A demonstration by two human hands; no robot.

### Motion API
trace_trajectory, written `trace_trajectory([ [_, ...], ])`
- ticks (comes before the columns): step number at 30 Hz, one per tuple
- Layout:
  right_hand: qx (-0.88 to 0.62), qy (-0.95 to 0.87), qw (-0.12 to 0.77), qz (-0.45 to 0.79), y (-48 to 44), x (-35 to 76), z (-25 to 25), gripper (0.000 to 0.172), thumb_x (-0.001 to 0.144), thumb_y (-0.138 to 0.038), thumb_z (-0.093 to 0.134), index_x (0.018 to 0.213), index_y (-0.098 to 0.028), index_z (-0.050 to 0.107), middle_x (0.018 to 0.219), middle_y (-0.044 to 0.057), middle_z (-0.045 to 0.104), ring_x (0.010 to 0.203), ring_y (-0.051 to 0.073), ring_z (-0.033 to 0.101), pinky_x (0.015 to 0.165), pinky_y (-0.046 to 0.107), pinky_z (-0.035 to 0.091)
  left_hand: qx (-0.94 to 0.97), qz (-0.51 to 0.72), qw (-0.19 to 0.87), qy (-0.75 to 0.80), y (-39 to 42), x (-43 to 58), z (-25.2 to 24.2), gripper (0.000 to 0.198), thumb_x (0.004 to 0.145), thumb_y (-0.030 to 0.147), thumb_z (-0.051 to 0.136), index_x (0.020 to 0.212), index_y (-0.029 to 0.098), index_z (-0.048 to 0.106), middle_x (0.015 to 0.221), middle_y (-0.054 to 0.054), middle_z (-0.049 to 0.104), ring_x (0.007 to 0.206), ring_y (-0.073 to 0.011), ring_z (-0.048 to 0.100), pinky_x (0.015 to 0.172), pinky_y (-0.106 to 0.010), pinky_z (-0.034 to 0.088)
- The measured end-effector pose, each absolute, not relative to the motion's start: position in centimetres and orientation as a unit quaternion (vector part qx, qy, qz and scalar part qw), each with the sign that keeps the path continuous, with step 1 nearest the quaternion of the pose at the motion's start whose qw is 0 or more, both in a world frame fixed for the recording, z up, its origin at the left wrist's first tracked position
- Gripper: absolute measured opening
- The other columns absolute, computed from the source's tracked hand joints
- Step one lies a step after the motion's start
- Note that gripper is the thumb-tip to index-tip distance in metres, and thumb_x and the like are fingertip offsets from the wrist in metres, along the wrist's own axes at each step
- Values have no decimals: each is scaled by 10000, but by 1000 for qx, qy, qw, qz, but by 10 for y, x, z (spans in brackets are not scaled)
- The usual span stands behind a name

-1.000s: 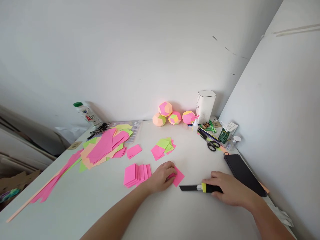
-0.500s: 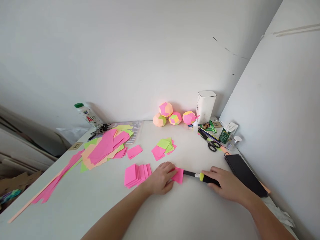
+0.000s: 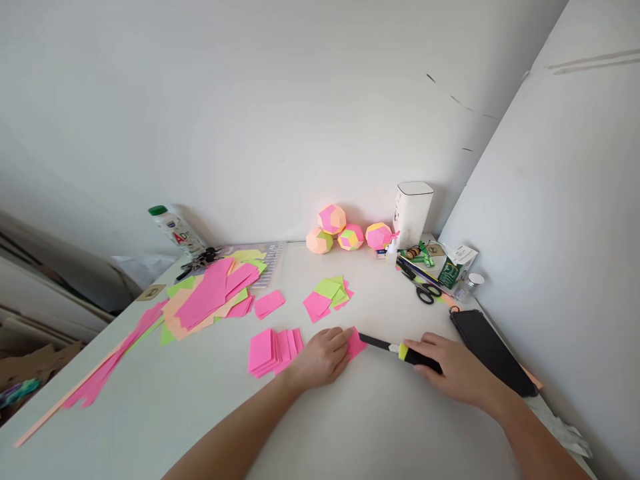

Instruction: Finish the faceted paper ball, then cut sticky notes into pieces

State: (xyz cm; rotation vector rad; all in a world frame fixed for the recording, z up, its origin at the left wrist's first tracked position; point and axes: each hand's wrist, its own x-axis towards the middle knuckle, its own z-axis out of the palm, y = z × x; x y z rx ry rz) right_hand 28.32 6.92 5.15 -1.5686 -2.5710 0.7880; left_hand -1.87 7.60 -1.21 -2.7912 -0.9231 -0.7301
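A small pink paper piece [image 3: 355, 345] lies on the white table under the fingertips of my left hand [image 3: 323, 360], which is closed on its left part and hides it there. My right hand [image 3: 445, 363] grips the black and yellow handle of a utility knife [image 3: 383, 343]. Its long dark blade points left, and the tip is over the upper right part of the pink piece. Left of my left hand sits a stack of pink paper pieces [image 3: 263, 351], partly fanned out. Farther back are loose green and pink paper pieces [image 3: 327, 293].
Paper balls [image 3: 331, 219] and a white container [image 3: 413, 210] stand by the wall. Scissors [image 3: 429, 293], a clear jar [image 3: 469, 287] and a black pouch [image 3: 493, 350] lie to the right. Coloured paper scraps [image 3: 207, 293] and a bottle [image 3: 175, 230] are at the left.
The pink piece has turned under my left hand, so one corner now points up. The blade's tip has shifted slightly up and left, from the piece's right edge to over it.
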Motion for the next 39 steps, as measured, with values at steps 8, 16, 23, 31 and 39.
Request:
trace_trajectory([
  [8,-464,-835,-15,295,65,282,53,489,831,-281,518,1313,-341,573,1024,46,633,891,225,626,768,298,478,-910,-191,45,-365,74,-18,-11,258,932,206,398,738,160,562,725,-65,526,695,-205,506,598,-337,457],
  [16,-483,-831,-17,276,67,281,53,487,838,-282,509,1320,-317,571,1023,55,636,892,232,630,760,296,475,-906,-208,-49,-366,74,-19,-7,216,900,135,377,889,139,593,928,-123,588,865,-232,542,730,-376,526],
  [23,-473,-830,9,295,66,285,58,472,849,-285,506,1314,-330,573,1018,44,630,860,202,626,750,276,474,-886,-203,-6,-417,75,-18,-15,226,939,140,357,968,138,581,1012,-134,591,852,-229,561,720,-384,529],
  [31,-451,-839,-18,305,65,282,59,477,805,-257,537,1266,-352,610,987,37,624,875,218,623,773,297,469,-896,-183,5,-405,77,-20,-21,284,884,75,341,1018,156,578,1003,-126,595,832,-223,616,666,-348,530],
  [39,-462,-834,-32,299,65,280,62,495,799,-246,527,1273,-366,603,988,34,622,883,221,628,746,281,470,-898,-186,-35,-396,78,-22,-17,268,904,126,348,1050,166,569,1019,-122,586,832,-220,614,688,-346,523],
])
